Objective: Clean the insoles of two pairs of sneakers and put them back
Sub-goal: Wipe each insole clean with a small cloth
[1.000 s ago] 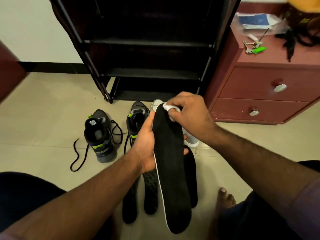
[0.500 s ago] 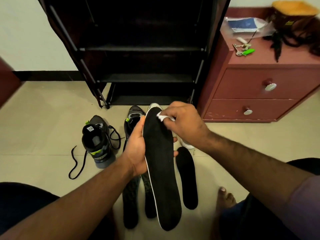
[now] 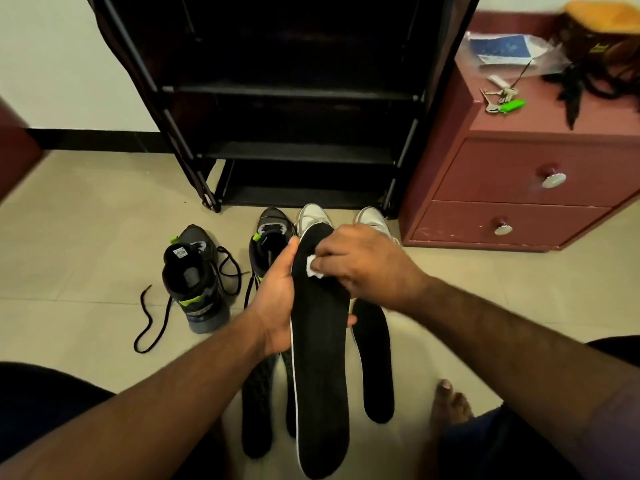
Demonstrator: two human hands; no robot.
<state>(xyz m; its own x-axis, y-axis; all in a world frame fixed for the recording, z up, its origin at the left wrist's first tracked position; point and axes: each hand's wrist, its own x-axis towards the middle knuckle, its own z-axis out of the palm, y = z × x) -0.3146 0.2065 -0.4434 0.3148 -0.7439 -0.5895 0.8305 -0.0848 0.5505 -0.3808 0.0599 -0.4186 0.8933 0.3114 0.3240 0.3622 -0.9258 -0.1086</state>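
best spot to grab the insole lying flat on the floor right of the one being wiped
Pinch the floor insole at its rounded near end, coming from above on the open right side. It lies flat and lengthwise, its far end is hidden under the right hand, and the held insole crowds its left edge.

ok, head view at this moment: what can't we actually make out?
- Wipe: mostly hidden under right hand; material unclear.
- White sneakers: only the toes show, behind that hand and the held insole.
- Insoles on the floor: partly covered by the left hand and its arm; count uncertain.
- Keys: too small.
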